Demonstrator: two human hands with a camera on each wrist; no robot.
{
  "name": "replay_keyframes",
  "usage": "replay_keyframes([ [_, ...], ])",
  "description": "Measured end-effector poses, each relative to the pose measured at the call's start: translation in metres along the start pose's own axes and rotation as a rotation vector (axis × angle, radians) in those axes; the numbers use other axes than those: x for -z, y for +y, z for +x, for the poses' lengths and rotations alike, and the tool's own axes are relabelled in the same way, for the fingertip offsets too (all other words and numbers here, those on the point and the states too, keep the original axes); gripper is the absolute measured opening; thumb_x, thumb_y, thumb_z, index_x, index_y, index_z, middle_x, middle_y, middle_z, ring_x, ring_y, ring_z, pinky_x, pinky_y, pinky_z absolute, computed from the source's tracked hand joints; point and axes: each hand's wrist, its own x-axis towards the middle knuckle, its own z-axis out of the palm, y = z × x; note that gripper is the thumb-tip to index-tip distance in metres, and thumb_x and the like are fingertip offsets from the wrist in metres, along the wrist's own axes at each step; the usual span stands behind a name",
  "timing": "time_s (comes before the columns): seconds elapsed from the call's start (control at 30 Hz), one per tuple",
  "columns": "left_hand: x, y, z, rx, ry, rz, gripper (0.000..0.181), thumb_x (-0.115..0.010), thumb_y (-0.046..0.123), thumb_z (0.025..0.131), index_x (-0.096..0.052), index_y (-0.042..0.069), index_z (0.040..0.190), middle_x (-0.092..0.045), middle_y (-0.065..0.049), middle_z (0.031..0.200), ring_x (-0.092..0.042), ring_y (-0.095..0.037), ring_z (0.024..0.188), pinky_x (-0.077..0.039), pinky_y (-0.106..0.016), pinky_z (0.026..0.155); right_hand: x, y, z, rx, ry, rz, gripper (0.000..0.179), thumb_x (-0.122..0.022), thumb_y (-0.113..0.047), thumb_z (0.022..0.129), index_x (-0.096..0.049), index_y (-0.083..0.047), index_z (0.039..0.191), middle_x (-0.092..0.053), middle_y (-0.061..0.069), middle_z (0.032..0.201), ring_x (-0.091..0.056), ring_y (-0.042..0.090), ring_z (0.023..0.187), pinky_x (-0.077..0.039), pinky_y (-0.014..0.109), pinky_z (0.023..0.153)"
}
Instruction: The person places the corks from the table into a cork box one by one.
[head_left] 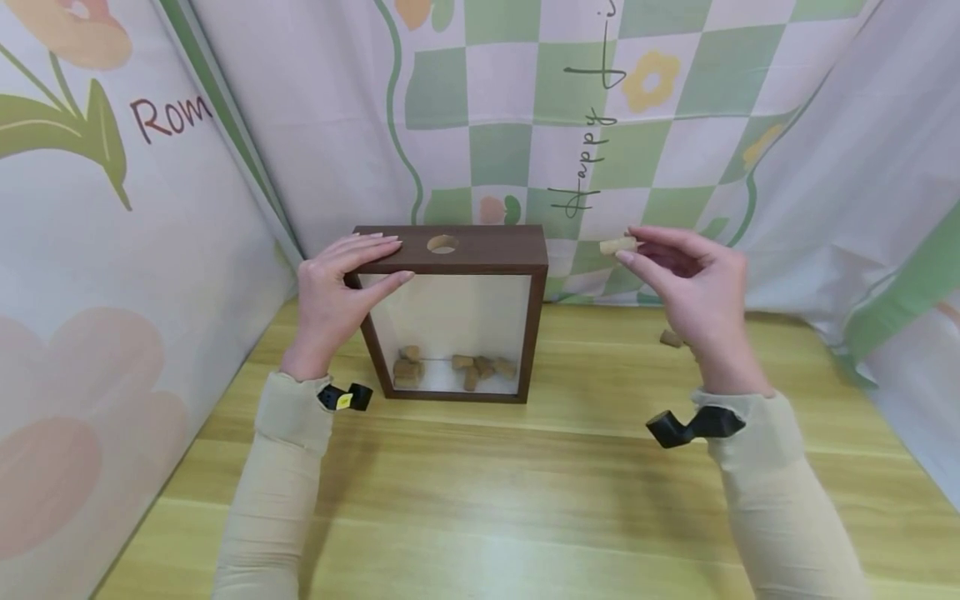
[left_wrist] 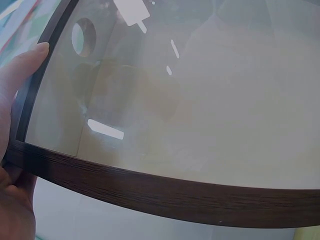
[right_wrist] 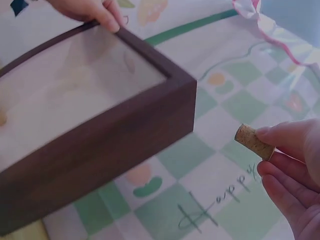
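A dark brown wooden shadow box [head_left: 536, 333] with a clear front stands upright on the table. Its top has a round hole [head_left: 442, 244], and several corks [head_left: 470, 379] lie at the bottom inside. My left hand [head_left: 330, 287] grips the box's top left corner, fingers across the top and thumb at the front edge. In the left wrist view that thumb [left_wrist: 35, 57] shows against the frame. To the right of the box and apart from it, my right hand [head_left: 705, 279] pinches a cork [right_wrist: 252, 141] between thumb and fingers, at about the height of the box top.
Another cork [head_left: 671, 338] lies on the wooden table [head_left: 450, 500] behind my right wrist. A green-and-white checked cloth [head_left: 502, 154] hangs behind the box, and a printed flower curtain [head_left: 112, 333] borders the left side.
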Motion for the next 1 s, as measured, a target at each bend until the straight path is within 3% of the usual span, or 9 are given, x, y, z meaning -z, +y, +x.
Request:
replay_keyframes([
  [0.2,0.000,-0.001,0.000,0.000,0.002,0.008,0.038,-0.093,0.015,0.077,-0.081,0.011,0.112,-0.075,0.000,0.113,-0.067,-0.022,0.113,-0.040,-0.034,0.112,-0.019,-0.017,0.002,0.077,-0.015,0.069,0.031,-0.086,-0.008,0.084,-0.078,-0.003,0.114,-0.077,0.005,0.103,-0.072,0.016,0.088,-0.056,0.019,0.076],
  [0.43,-0.001,-0.001,0.000,-0.029,0.012,0.004,0.037,-0.093,0.014,0.076,-0.081,0.010,0.111,-0.075,-0.002,0.112,-0.068,-0.023,0.112,-0.042,-0.035,0.111,-0.039,-0.029,0.001,0.137,-0.089,0.180,0.029,-0.083,0.000,0.084,-0.078,-0.001,0.113,-0.076,0.008,0.103,-0.072,0.019,0.089,-0.057,0.020,0.075],
  [0.67,-0.001,-0.002,-0.001,-0.045,0.012,0.008,0.040,-0.093,0.015,0.075,-0.080,0.010,0.113,-0.075,-0.002,0.113,-0.067,-0.023,0.112,-0.042,-0.036,0.111,-0.057,-0.041,0.003,0.147,-0.147,0.141,0.029,-0.083,-0.004,0.086,-0.079,-0.005,0.115,-0.076,0.007,0.105,-0.071,0.020,0.092,-0.057,0.023,0.078],
  [1.0,-0.001,-0.003,-0.001,-0.043,0.014,0.008,0.040,-0.093,0.015,0.076,-0.080,0.010,0.113,-0.075,-0.002,0.113,-0.067,-0.022,0.112,-0.042,-0.036,0.111,-0.083,-0.051,0.011,0.227,-0.232,0.184,0.027,-0.081,-0.001,0.087,-0.078,-0.003,0.114,-0.074,0.009,0.110,-0.070,0.023,0.095,-0.058,0.028,0.083],
])
